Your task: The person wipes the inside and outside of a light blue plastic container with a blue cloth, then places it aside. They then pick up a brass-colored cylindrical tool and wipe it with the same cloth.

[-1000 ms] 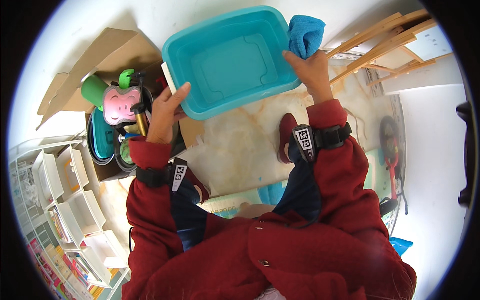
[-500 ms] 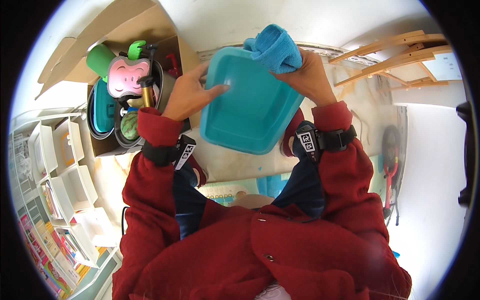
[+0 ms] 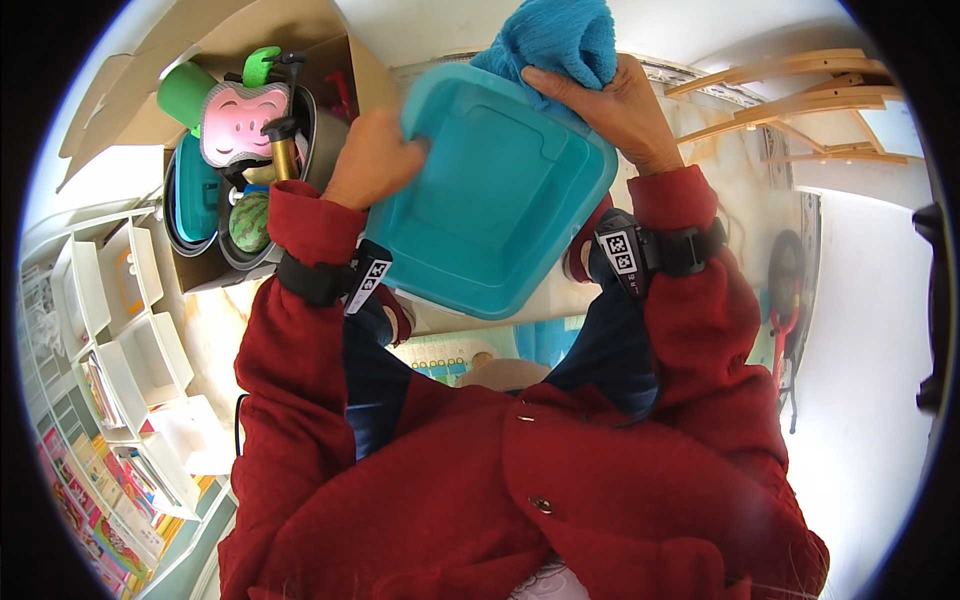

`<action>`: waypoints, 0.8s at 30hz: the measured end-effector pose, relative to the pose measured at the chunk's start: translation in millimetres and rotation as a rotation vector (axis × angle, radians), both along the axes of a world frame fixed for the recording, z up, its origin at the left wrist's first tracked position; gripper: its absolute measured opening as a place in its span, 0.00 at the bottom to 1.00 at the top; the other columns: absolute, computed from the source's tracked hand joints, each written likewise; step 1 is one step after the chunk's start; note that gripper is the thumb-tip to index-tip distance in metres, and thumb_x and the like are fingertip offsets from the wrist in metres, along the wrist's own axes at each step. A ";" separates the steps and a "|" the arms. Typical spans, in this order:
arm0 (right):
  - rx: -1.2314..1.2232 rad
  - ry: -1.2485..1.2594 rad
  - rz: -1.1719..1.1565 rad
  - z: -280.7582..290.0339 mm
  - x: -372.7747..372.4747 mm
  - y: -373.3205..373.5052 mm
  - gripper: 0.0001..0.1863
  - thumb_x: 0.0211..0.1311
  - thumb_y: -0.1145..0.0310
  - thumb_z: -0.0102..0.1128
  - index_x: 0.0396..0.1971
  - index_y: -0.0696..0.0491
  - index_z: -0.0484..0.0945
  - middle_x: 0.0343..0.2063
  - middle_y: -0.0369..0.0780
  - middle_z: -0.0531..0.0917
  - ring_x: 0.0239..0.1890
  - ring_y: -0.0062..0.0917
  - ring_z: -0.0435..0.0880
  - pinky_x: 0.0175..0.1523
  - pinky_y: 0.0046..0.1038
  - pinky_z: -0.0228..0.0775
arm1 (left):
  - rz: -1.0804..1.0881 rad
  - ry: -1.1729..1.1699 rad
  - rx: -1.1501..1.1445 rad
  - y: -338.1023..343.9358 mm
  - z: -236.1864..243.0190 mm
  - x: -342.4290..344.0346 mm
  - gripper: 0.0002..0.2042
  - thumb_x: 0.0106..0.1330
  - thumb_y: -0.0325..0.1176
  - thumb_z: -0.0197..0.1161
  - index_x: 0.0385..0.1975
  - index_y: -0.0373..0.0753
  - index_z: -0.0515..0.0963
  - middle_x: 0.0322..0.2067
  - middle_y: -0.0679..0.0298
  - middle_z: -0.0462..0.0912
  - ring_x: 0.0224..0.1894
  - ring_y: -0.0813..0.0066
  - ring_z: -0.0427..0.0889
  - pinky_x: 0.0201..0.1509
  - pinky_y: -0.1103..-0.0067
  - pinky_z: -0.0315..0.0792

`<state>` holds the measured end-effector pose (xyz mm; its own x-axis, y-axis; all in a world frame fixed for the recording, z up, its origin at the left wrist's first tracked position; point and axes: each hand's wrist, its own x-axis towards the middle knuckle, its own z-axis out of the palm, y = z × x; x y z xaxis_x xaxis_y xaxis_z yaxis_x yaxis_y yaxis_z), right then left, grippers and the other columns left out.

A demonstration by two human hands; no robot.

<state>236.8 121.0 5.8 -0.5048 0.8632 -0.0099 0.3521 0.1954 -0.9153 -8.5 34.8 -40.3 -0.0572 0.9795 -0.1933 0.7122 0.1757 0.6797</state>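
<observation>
While gripping a bunched blue cloth (image 3: pixel 560 42) in the right hand (image 3: pixel 628 112) at the upper rim of a teal basin (image 3: pixel 475 190) (upper middle of the frame), curls the left hand (image 3: pixel 374 160) at its left rim, too blurred to tell whether gripping. Wears 2 black straps (image 3: pixel 312 284) over red sleeves (image 3: pixel 300 350).

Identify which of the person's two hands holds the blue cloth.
The right hand: it grips the cloth at the tub's far right corner. The left hand, blurred at the tub's left edge, shows no cloth.
</observation>
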 end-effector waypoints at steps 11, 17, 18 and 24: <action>-0.011 0.004 -0.044 -8.9 5.3 10.4 0.32 0.48 0.46 0.69 0.45 0.58 0.78 0.35 0.43 0.83 0.37 0.30 0.84 0.46 0.29 0.76 | -0.119 0.044 0.021 1.9 6.5 -9.7 0.11 0.53 0.31 0.59 0.30 0.29 0.77 0.22 0.48 0.78 0.26 0.58 0.78 0.34 0.69 0.71; -0.160 -0.003 0.194 -9.4 -16.6 -9.4 0.41 0.45 0.42 0.69 0.53 0.56 0.72 0.44 0.46 0.79 0.46 0.36 0.81 0.51 0.33 0.74 | -0.146 -0.049 0.027 -5.5 4.0 0.0 0.11 0.53 0.32 0.59 0.31 0.30 0.78 0.24 0.46 0.78 0.28 0.51 0.78 0.36 0.66 0.71; -0.240 0.008 0.192 -8.7 -13.9 -9.8 0.39 0.47 0.43 0.68 0.54 0.55 0.71 0.45 0.46 0.79 0.46 0.36 0.81 0.51 0.34 0.74 | -0.151 -0.059 0.033 -5.8 4.1 -0.1 0.12 0.52 0.34 0.59 0.31 0.31 0.78 0.24 0.44 0.78 0.30 0.45 0.78 0.36 0.63 0.71; -0.162 -0.270 0.218 -25.1 -0.7 2.6 0.24 0.50 0.51 0.62 0.40 0.56 0.81 0.29 0.46 0.83 0.30 0.33 0.83 0.40 0.31 0.76 | -0.134 -0.110 0.087 -2.8 -0.5 -6.3 0.13 0.52 0.35 0.60 0.28 0.29 0.78 0.23 0.42 0.77 0.29 0.44 0.78 0.35 0.64 0.71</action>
